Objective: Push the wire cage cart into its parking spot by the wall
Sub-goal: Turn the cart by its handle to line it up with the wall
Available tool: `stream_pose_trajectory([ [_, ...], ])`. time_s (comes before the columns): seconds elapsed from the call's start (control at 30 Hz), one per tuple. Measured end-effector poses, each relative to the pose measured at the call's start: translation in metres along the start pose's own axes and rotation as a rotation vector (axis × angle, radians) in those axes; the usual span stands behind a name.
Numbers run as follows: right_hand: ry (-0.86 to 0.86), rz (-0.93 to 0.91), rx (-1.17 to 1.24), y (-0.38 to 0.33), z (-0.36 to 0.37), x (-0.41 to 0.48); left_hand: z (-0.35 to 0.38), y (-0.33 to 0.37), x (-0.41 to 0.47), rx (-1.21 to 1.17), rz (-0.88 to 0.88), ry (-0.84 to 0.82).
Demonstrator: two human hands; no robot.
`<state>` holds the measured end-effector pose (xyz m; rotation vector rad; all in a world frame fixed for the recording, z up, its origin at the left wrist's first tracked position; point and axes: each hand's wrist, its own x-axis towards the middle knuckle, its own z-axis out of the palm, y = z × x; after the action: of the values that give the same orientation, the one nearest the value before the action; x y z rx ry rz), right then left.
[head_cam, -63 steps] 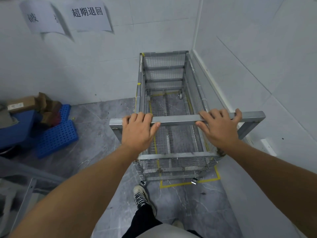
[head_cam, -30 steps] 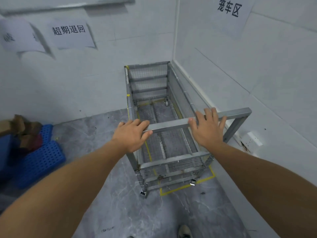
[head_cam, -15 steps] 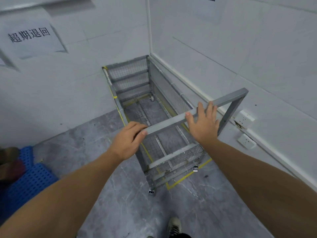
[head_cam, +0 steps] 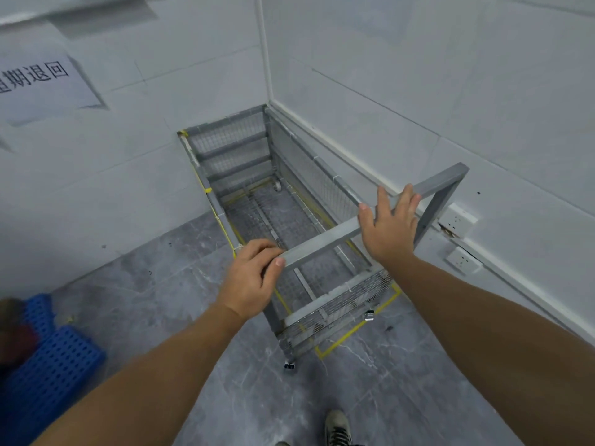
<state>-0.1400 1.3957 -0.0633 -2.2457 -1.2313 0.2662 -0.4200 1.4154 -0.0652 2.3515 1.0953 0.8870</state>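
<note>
The grey wire cage cart (head_cam: 302, 175) stands in the room's corner, its far end against the back wall and its right side along the right wall. It sits inside a rectangle of yellow floor tape (head_cam: 351, 333). My left hand (head_cam: 254, 278) is curled over the left end of the cart's handle bar (head_cam: 322, 243). My right hand (head_cam: 388, 223) lies flat on the bar further right, fingers spread and pointing up, not wrapped around it.
Two wall sockets (head_cam: 457, 220) sit low on the right wall just past the handle. A blue perforated plastic pallet (head_cam: 48, 371) lies on the floor at the left. Paper signs (head_cam: 38, 78) hang on the back wall. My shoe (head_cam: 336, 426) shows at the bottom.
The cart has rolled deeper into the corner and sits within the tape outline. My view has turned left. My right hand's fingers have loosened and spread on the bar.
</note>
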Motion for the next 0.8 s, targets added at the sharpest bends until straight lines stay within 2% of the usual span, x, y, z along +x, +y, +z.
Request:
stream_pose_trajectory([
  [0.5,-0.034,-0.008,0.000,0.037,-0.022,0.072,0.052,0.034,0.048,0.052,0.002,0.038],
  [0.8,-0.068,-0.052,0.002,0.060,-0.035,0.114,0.079,0.059,0.076,0.046,-0.088,0.070],
])
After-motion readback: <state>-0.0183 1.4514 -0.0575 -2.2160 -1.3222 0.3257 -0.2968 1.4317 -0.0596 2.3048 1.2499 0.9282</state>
